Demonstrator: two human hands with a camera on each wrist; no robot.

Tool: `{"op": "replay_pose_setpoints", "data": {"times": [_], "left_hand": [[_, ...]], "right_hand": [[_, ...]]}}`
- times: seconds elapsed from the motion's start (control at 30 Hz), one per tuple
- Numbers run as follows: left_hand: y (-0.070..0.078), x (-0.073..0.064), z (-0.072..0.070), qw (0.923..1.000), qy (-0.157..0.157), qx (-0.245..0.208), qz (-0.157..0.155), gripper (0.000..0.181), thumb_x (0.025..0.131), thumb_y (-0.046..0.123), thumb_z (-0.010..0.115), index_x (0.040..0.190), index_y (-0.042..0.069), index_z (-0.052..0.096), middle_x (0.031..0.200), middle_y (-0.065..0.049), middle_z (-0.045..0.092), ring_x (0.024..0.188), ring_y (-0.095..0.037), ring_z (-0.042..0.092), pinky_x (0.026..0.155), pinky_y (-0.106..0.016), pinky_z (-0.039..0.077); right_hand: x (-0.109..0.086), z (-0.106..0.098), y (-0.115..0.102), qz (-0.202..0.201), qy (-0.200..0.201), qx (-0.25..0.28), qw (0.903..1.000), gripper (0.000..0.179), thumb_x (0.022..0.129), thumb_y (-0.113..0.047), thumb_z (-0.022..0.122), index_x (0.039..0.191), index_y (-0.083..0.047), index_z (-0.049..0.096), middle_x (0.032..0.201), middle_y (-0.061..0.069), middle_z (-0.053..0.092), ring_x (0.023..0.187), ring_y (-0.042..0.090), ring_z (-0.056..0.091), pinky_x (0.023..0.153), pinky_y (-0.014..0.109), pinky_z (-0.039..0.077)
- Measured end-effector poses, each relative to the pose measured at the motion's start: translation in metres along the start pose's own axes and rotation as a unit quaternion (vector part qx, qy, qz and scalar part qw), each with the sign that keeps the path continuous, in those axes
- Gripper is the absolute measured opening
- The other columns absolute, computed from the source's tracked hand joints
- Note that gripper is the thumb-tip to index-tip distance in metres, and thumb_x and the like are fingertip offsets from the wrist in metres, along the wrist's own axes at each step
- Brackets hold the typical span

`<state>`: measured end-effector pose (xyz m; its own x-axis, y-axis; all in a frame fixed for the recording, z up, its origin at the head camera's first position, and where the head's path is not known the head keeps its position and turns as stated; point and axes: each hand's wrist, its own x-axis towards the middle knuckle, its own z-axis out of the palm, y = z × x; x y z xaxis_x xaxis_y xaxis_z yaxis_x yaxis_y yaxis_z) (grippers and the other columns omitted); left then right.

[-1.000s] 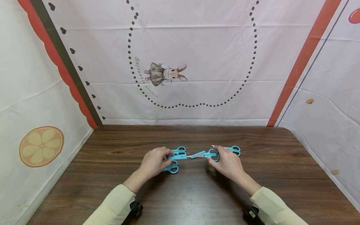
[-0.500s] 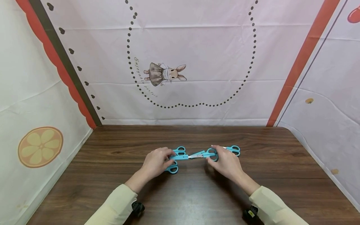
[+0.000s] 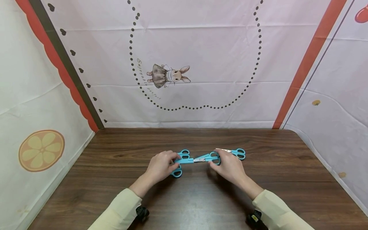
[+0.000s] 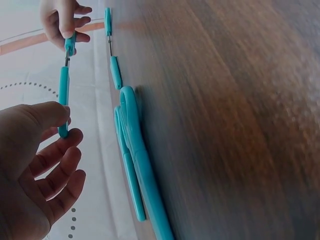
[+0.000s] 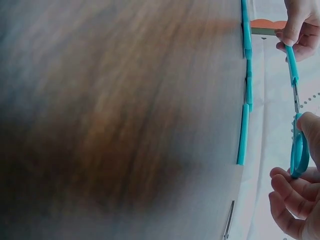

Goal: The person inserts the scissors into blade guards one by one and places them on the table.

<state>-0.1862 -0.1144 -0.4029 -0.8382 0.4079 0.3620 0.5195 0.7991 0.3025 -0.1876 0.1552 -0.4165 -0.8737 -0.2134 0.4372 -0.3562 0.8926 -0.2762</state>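
My left hand (image 3: 161, 164) pinches a teal blade cover (image 3: 185, 161) between thumb and fingers, raised above the table. In my right hand (image 3: 229, 166) are the teal handles of a pair of scissors (image 5: 298, 150). The metal blades point left, their tips hidden in the cover, and a short length of blade shows between cover and handles. Below my left hand, two pairs of scissors (image 4: 137, 125) with teal handles lie on the table, partly hidden in the head view. Beyond my right hand lies another pair of scissors (image 3: 238, 154) with its blade bare.
Another teal cover (image 4: 116, 72) lies on the brown wooden table (image 3: 184, 195), between the scissors on the left and the bare-bladed pair. A printed cloth (image 3: 218, 64) hangs behind the table's far edge and along both sides.
My right hand has brought the scissors left while my left hand moved the cover slightly right. Less blade shows between them now. The things on the table have stayed put.
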Motion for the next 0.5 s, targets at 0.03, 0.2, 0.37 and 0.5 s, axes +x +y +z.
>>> {"op": "replay_pose_setpoints", "data": {"times": [0.03,0.2,0.37,0.5], "left_hand": [[0.0002,-0.0001,0.0,1.0,-0.001,0.0,-0.002,0.011,0.081,0.022,0.069,0.092,0.022,0.069,0.082,0.012,0.062,0.068,-0.002,0.056,0.053,-0.017,0.04],[0.001,-0.0002,0.0008,0.9999,-0.008,-0.001,-0.011,0.012,0.082,0.022,0.069,0.093,0.022,0.069,0.083,0.013,0.062,0.068,-0.001,0.055,0.053,-0.016,0.04],[0.002,-0.0006,0.0019,0.9997,-0.009,-0.016,-0.014,0.012,0.082,0.021,0.069,0.093,0.021,0.069,0.08,0.012,0.061,0.067,-0.002,0.055,0.053,-0.017,0.041],[0.0022,-0.0008,0.0039,0.9996,-0.01,-0.02,-0.015,0.012,0.081,0.022,0.069,0.093,0.021,0.069,0.078,0.012,0.06,0.066,-0.004,0.055,0.052,-0.017,0.04]], "right_hand": [[0.0,0.0001,-0.0004,-0.001,0.0,0.001,1.0,0.052,0.073,-0.04,0.073,0.112,-0.008,0.063,0.1,0.006,0.068,0.068,0.015,0.061,0.053,0.032,0.047],[-0.0002,0.0005,-0.0013,-0.005,-0.002,0.004,1.0,0.051,0.073,-0.041,0.073,0.11,-0.008,0.063,0.097,0.005,0.068,0.066,0.013,0.06,0.052,0.03,0.046],[-0.0003,0.0018,-0.0024,-0.01,-0.007,0.006,0.9999,0.05,0.073,-0.04,0.073,0.11,-0.009,0.063,0.094,0.004,0.069,0.067,0.013,0.061,0.054,0.03,0.047],[0.0001,0.0013,-0.004,-0.013,-0.006,0.006,0.9999,0.049,0.073,-0.041,0.073,0.109,-0.009,0.063,0.09,0.004,0.069,0.066,0.012,0.06,0.054,0.03,0.047]]}}
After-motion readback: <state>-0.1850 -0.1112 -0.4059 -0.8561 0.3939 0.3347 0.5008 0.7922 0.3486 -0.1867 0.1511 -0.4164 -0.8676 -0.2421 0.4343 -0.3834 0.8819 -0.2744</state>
